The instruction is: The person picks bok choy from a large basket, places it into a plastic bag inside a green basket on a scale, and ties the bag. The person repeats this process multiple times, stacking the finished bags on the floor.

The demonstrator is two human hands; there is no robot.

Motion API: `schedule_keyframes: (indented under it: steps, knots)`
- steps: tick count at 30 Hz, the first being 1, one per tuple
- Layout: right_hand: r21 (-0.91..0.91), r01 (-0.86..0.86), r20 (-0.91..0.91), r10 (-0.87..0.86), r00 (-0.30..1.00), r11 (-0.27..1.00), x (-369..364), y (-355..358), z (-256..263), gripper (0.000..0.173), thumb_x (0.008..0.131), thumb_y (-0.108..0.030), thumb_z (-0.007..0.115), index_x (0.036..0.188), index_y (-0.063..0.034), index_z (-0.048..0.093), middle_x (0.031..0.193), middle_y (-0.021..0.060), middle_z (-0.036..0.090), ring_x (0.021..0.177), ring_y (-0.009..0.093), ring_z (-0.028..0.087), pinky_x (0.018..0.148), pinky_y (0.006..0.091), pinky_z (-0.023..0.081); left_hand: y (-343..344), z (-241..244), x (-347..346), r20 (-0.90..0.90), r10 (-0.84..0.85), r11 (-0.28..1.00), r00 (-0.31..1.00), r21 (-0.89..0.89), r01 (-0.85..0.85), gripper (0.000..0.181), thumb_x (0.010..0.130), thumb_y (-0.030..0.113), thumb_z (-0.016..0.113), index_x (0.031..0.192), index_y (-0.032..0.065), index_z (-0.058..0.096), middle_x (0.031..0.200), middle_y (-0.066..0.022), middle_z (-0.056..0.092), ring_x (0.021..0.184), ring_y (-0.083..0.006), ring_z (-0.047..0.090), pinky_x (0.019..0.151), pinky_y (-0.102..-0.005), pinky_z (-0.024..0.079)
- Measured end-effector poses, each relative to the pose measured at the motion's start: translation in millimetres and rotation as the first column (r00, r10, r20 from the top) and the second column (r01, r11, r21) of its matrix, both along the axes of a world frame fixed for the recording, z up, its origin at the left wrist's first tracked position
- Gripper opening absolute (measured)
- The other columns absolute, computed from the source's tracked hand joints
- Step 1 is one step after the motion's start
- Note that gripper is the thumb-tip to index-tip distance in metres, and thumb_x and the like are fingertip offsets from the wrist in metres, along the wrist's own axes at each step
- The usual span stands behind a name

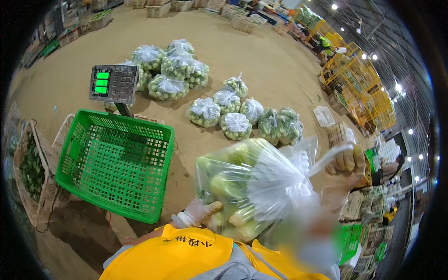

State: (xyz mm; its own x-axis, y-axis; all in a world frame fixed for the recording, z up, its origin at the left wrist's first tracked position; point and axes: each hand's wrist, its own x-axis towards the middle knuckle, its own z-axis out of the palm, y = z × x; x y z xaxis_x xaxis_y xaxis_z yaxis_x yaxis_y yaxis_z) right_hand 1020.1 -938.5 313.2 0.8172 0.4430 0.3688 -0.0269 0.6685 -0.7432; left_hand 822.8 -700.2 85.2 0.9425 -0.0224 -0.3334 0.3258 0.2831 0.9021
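A large clear plastic bag of pale green vegetables lies before my chest, its gathered white top turned to the right. My left hand, in a thin glove with yellowish fingertips, grips the bag at its lower left. My right hand, also gloved, is closed round the twisted white end of the bag and holds it out to the right. Part of my right forearm is hidden by a blurred patch. Left of the bag, an empty green plastic crate rests by a scale with a lit display.
Tied bags of vegetables stand on the floor ahead in a farther group and a nearer one. A crate of leafy greens is at the far left. Yellow cage racks and stacked crates line the right side.
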Motion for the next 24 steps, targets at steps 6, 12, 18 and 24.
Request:
schedule_keyframes:
  steps: [6,12,18,24]
  knots:
    - [-0.085,0.033,0.054,-0.028,0.998,0.996,89,-79,-16,0.02,0.095,-0.025,0.048,0.081,-0.0112,0.047,0.049,-0.0091,0.029,0.04,0.003,0.023,0.037,0.0224,0.019,-25,-28,131,0.017,-0.196,0.968,0.98,0.165,0.191,0.067,0.078,0.056,0.066,0.122,0.0071,0.057,0.105,-0.0128,0.064,0.093,-0.0249,0.059,0.081,-0.0362,0.045]
    - [-0.13,0.379,-0.113,-0.394,0.912,0.916,168,-77,-17,0.02,0.095,-0.022,0.052,0.085,-0.0067,0.046,0.053,-0.0056,0.033,0.045,0.005,0.027,0.041,0.0223,0.025,0,-14,273,-0.094,-0.256,0.856,0.962,0.44,0.271,0.073,0.081,0.072,0.048,0.111,0.0068,0.063,0.093,-0.0153,0.068,0.089,-0.03,0.063,0.077,-0.039,0.046]
    - [-0.106,0.048,-0.045,-0.053,0.998,0.993,309,-76,-22,0.022,0.092,-0.023,0.056,0.081,-0.008,0.044,0.056,-0.0034,0.037,0.045,0.006,0.028,0.044,0.0225,0.028,24,-23,403,-0.022,-0.05,0.906,0.999,0.419,0.054,0.083,0.086,0.073,0.029,0.113,0.0003,0.061,0.102,-0.0235,0.064,0.099,-0.0394,0.058,0.084,-0.0434,0.043]
    - [-0.068,-0.006,0.002,0.006,1.0,0.998,451,15,-35,0.024,0.089,-0.024,0.058,0.077,-0.0083,0.044,0.057,-0.0018,0.04,0.044,0.006,0.029,0.039,0.0228,0.025,65,-72,508,0.024,0.353,0.909,0.935,-0.244,-0.337,0.066,0.091,0.064,0.038,0.121,0.0089,0.057,0.119,-0.015,0.06,0.103,-0.0306,0.058,0.087,-0.042,0.044]
